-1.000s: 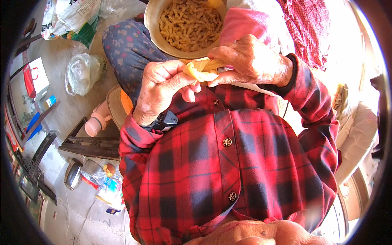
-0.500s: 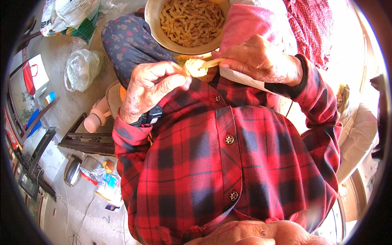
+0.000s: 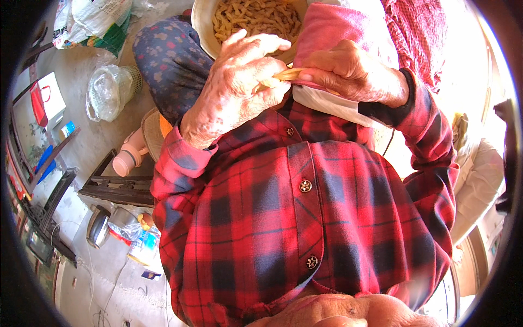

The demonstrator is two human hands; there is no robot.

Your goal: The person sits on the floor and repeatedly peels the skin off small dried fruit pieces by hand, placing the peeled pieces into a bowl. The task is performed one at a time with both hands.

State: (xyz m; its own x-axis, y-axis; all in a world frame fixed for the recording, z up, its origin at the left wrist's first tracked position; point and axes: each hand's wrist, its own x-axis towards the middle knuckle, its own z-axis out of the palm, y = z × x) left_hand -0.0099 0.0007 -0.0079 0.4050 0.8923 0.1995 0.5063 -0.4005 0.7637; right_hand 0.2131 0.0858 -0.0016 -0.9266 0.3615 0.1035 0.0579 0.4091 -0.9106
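My right hand (image 3: 354, 73) grips one end of a yellow strip (image 3: 292, 73) between thumb and bent fingers. My left hand (image 3: 234, 82) pinches the strip near its other end, thumb against forefinger, with the remaining fingers spread above; that end is partly hidden. The strip therefore lies across the short gap between my two hands, held by both.

Directly below both hands is my red and black plaid shirt (image 3: 256, 207). Under my right wrist lies a white cloth (image 3: 333, 107); just beyond the right knuckles, a pink towel (image 3: 329, 32). Just beyond my left fingers stands a round bowl (image 3: 204, 31) containing many short, tan-yellow pieces (image 3: 248, 19). The fingers overlap its near rim in view; contact cannot be determined. To the left of my left hand is a leg in dark floral cloth (image 3: 169, 62).

Farther out, beyond my right hand to its right, hangs a red checked cloth (image 3: 417, 43). Well left of my left hand: a pink bottle (image 3: 126, 161), then a clear plastic bag (image 3: 103, 97) against a mesh basket (image 3: 133, 79), and farthest, a printed sack (image 3: 95, 24).
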